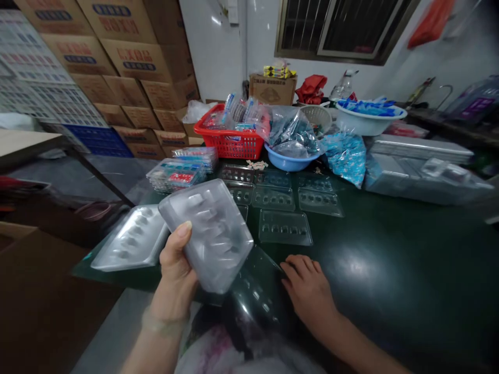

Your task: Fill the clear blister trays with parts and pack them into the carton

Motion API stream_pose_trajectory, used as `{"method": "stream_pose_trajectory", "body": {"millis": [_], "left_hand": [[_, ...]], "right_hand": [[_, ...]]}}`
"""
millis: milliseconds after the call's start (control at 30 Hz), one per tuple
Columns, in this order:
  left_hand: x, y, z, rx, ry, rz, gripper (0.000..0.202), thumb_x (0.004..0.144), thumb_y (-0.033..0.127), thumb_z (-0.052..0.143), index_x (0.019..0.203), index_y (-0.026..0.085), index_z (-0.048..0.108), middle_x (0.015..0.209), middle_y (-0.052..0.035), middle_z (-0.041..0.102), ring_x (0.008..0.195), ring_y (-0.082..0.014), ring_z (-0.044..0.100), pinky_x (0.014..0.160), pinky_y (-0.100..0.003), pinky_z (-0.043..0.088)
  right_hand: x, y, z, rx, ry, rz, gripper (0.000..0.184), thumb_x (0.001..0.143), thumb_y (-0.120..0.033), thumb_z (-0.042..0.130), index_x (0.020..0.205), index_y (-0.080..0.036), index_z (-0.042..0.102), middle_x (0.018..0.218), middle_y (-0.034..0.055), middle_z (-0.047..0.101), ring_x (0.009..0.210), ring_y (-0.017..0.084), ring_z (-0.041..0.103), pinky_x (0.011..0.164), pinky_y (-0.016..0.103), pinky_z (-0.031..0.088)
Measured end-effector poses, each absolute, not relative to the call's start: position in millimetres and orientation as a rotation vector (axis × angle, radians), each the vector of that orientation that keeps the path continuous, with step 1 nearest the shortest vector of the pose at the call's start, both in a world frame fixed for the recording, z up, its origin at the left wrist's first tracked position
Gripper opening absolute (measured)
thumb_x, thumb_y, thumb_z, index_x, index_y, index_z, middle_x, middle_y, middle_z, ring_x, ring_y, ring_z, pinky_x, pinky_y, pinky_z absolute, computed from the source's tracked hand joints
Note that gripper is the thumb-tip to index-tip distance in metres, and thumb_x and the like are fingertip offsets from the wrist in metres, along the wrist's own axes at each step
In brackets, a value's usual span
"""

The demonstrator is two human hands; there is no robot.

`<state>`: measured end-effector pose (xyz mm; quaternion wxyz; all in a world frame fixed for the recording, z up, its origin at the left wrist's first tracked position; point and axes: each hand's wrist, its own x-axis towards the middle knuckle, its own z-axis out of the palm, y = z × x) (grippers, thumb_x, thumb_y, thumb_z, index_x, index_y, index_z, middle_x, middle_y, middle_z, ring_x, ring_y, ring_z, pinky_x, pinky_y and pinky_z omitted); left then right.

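Note:
My left hand (177, 270) is closed on a stack of clear plastic blister trays (208, 234), held tilted above the near edge of the dark green table (390, 270). My right hand (307, 288) rests on the table, fingers together and lying on the edge of a single clear tray (257, 280) that sits flat in front of me. Another stack of clear trays (130, 240) lies at the table's left corner. Several empty blister trays (285, 227) are laid out in rows across the table's middle.
A red basket (230, 140), a blue bowl (286, 160), a white basin (366, 120) and blue-packet bags (346, 153) stand at the back. Filled blister packs (179, 174) are stacked left of centre. Tray stacks (421, 171) sit at the right. Cardboard boxes (128, 62) line the wall.

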<state>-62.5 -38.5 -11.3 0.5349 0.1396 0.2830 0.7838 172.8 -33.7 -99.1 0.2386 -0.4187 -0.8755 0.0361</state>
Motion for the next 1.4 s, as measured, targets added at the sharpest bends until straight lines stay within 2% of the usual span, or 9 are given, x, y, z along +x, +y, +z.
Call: {"method": "stream_pose_trajectory", "body": {"millis": [100, 200, 400, 667, 1000, 1133, 1200, 1267, 1400], "left_hand": [[-67.2, -45.4, -11.2, 0.347, 0.756, 1.880, 0.033, 0.060, 0.026, 0.071, 0.091, 0.018, 0.064, 0.072, -0.0018, 0.070, 0.082, -0.0275, 0.067, 0.072, -0.033, 0.057], [-71.4, -52.2, -11.1, 0.349, 0.817, 1.898, 0.032, 0.057, 0.027, 0.071, 0.086, 0.018, 0.065, 0.069, -0.0019, 0.070, 0.076, -0.0274, 0.067, 0.069, -0.033, 0.058], [-74.8, -60.1, -11.0, 0.301, 0.869, 1.858, 0.026, 0.056, 0.026, 0.071, 0.079, 0.015, 0.065, 0.063, -0.0038, 0.069, 0.068, -0.0278, 0.068, 0.067, -0.036, 0.058], [-72.4, -63.0, -17.2, 0.313, 0.843, 1.767, 0.033, 0.056, 0.031, 0.072, 0.085, 0.015, 0.066, 0.073, -0.0062, 0.071, 0.065, -0.0272, 0.067, 0.066, -0.037, 0.057], [-44.9, -49.2, -17.6, 0.293, 0.741, 1.557, 0.022, 0.062, 0.029, 0.071, 0.077, 0.014, 0.064, 0.062, -0.0046, 0.068, 0.053, -0.0218, 0.065, 0.053, -0.030, 0.054], [-31.6, -40.8, -14.1, 0.290, 0.719, 1.555, 0.025, 0.065, 0.031, 0.070, 0.080, 0.013, 0.062, 0.066, -0.0044, 0.068, 0.058, -0.0201, 0.065, 0.057, -0.029, 0.054], [-23.4, -36.2, -16.4, 0.299, 0.752, 1.522, 0.029, 0.067, 0.035, 0.069, 0.086, 0.014, 0.061, 0.069, -0.0049, 0.068, 0.058, -0.0197, 0.064, 0.056, -0.031, 0.054], [-14.0, -31.7, -21.1, 0.346, 0.808, 1.494, 0.034, 0.068, 0.037, 0.070, 0.090, 0.014, 0.058, 0.069, -0.0043, 0.066, 0.056, -0.0183, 0.063, 0.054, -0.030, 0.053], [5.2, -26.8, -30.8, 0.543, 0.868, 1.503, 0.037, 0.067, 0.030, 0.074, 0.095, 0.016, 0.055, 0.074, -0.0014, 0.064, 0.063, -0.0154, 0.062, 0.057, -0.026, 0.052]], "right_hand": [[180.0, -16.0, -112.5, -1.212, -2.413, 0.083, 0.019, 0.080, -0.007, 0.050, 0.084, -0.019, 0.063, 0.084, 0.0044, 0.060, 0.080, 0.018, 0.050, 0.068, 0.033, 0.035], [189.2, -2.3, -110.9, -1.257, -2.426, 0.059, 0.018, 0.082, -0.010, 0.049, 0.079, -0.020, 0.064, 0.080, 0.0039, 0.059, 0.078, 0.018, 0.049, 0.068, 0.032, 0.034], [199.5, 26.3, -107.1, -1.363, -2.365, -0.024, 0.019, 0.081, -0.015, 0.052, 0.098, -0.019, 0.061, 0.103, 0.0098, 0.058, 0.098, 0.024, 0.046, 0.076, 0.035, 0.035], [180.3, 51.8, -108.0, -1.255, -2.446, 0.063, 0.022, 0.085, -0.015, 0.045, 0.080, -0.021, 0.066, 0.083, 0.0044, 0.063, 0.085, 0.019, 0.049, 0.070, 0.032, 0.032], [153.1, 58.9, -108.6, -1.194, -2.427, 0.144, 0.017, 0.082, -0.014, 0.049, 0.076, -0.021, 0.064, 0.079, 0.0033, 0.062, 0.079, 0.017, 0.050, 0.070, 0.031, 0.032], [158.0, 49.9, -96.7, -1.199, -2.306, 0.192, 0.017, 0.082, -0.016, 0.048, 0.091, -0.020, 0.062, 0.090, 0.0057, 0.062, 0.085, 0.019, 0.053, 0.073, 0.032, 0.037], [163.5, 35.2, -77.1, -1.142, -2.096, 0.312, 0.019, 0.085, -0.020, 0.045, 0.099, -0.019, 0.059, 0.095, 0.0073, 0.060, 0.085, 0.019, 0.054, 0.074, 0.032, 0.040], [167.4, 15.7, -51.4, -1.045, -1.870, 0.537, 0.016, 0.086, -0.025, 0.046, 0.095, -0.021, 0.059, 0.087, 0.0053, 0.060, 0.075, 0.016, 0.055, 0.067, 0.030, 0.043], [164.0, -14.0, -11.2, -0.959, -1.867, 1.140, 0.010, 0.077, -0.028, 0.061, 0.084, -0.021, 0.064, 0.068, -0.0009, 0.058, 0.057, 0.011, 0.051, 0.052, 0.023, 0.041]]}}
